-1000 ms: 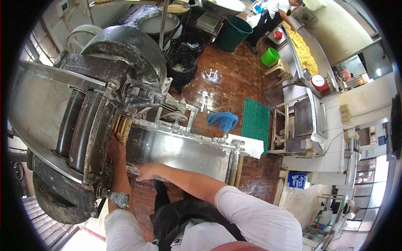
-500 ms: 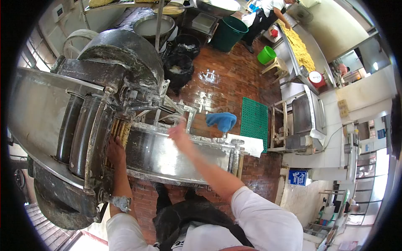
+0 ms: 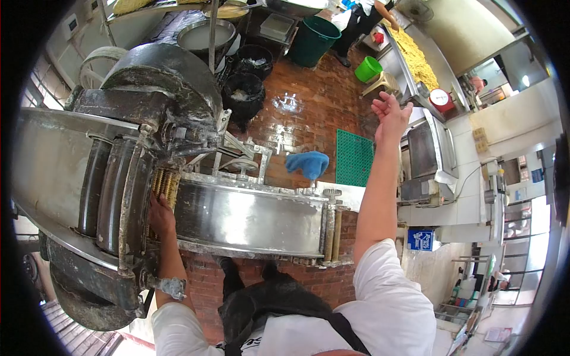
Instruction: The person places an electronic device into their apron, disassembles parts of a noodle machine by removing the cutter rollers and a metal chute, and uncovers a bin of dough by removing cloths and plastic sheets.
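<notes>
My left hand [image 3: 160, 216] reaches in at the outlet side of a large dough-rolling machine [image 3: 122, 193]. Its fingers stretch out against a brass-coloured grooved roller [image 3: 165, 185], and the fingertips are partly hidden there. My right hand [image 3: 392, 115] is raised out to the right, palm up, with fingers apart and nothing in it. Between my arms lies the machine's shiny metal bed [image 3: 252, 218]. A blue cloth [image 3: 308, 164] hangs over a part at the bed's far side.
Black-lined bins [image 3: 243, 95] and a dark green bin [image 3: 313, 40] stand beyond the machine. A green mat [image 3: 354, 157] lies on the wet brick floor. At the back right, a co-worker [image 3: 357, 26] reaches over a table heaped with yellow noodles [image 3: 414, 56].
My right hand has swung from above the metal bed out to the far right, its fingers now spread. My left hand stays at the grooved roller. The view has shifted slightly.
</notes>
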`<act>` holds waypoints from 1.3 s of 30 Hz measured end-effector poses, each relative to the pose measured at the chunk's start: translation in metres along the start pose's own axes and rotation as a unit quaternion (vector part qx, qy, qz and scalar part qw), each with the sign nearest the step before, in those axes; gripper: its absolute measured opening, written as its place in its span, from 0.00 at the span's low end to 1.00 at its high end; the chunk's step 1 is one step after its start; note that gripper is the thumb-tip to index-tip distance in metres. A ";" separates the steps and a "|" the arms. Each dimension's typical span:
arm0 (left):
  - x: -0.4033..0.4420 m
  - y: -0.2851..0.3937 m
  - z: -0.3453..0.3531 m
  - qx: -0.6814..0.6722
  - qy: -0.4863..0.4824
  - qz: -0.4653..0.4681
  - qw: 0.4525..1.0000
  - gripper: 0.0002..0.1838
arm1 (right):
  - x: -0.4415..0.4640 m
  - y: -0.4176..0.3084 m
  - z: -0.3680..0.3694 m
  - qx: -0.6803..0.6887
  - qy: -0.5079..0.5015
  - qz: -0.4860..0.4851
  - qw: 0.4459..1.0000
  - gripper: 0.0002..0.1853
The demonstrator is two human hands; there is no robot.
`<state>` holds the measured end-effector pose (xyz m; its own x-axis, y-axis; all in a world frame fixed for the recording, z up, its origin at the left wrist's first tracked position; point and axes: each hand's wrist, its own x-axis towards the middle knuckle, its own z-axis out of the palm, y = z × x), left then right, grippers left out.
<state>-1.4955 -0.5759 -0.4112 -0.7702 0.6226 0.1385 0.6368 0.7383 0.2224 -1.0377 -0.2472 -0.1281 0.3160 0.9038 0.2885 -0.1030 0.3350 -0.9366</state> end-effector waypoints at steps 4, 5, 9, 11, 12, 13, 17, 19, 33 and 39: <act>0.001 -0.006 0.008 0.005 0.008 0.008 1.000 0.34 | 0.000 0.003 -0.002 0.001 -0.016 0.014 1.000 0.54; 0.002 -0.004 0.002 0.001 -0.007 0.003 1.000 0.34 | -0.001 0.004 -0.002 0.002 -0.020 0.016 1.000 0.54; 0.002 -0.002 0.001 -0.002 -0.005 0.013 1.000 0.34 | -0.004 0.006 0.001 -0.001 -0.021 0.019 1.000 0.53; -0.001 0.003 -0.008 -0.007 -0.014 0.008 1.000 0.33 | -0.005 0.007 0.001 0.007 -0.022 0.020 1.000 0.53; 0.000 0.006 -0.014 -0.013 -0.061 -0.017 0.998 0.34 | -0.005 0.007 0.001 0.010 -0.024 0.020 0.999 0.53; 0.002 0.010 -0.023 -0.019 -0.108 -0.042 0.993 0.35 | -0.006 0.007 0.001 0.014 -0.024 0.020 0.999 0.53; 0.001 0.014 -0.028 -0.046 -0.134 -0.062 0.988 0.36 | -0.008 0.007 0.000 0.017 -0.027 0.022 0.999 0.53; 0.001 0.021 -0.038 -0.049 -0.148 -0.070 0.985 0.35 | -0.010 0.011 -0.001 0.024 -0.024 0.023 0.999 0.53; 0.000 0.007 -0.009 -0.012 -0.038 -0.022 0.999 0.35 | -0.027 0.019 0.006 0.046 -0.030 0.041 0.998 0.52; 0.002 0.003 -0.005 0.004 -0.062 -0.041 0.997 0.34 | -0.032 0.025 0.006 0.042 -0.032 0.053 0.997 0.52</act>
<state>-1.4955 -0.5734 -0.4052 -0.8099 0.5866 0.0002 0.5722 0.7899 0.2206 -1.0557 -0.2664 -0.1597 0.2394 0.9494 0.2035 -0.2127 0.2558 -0.9430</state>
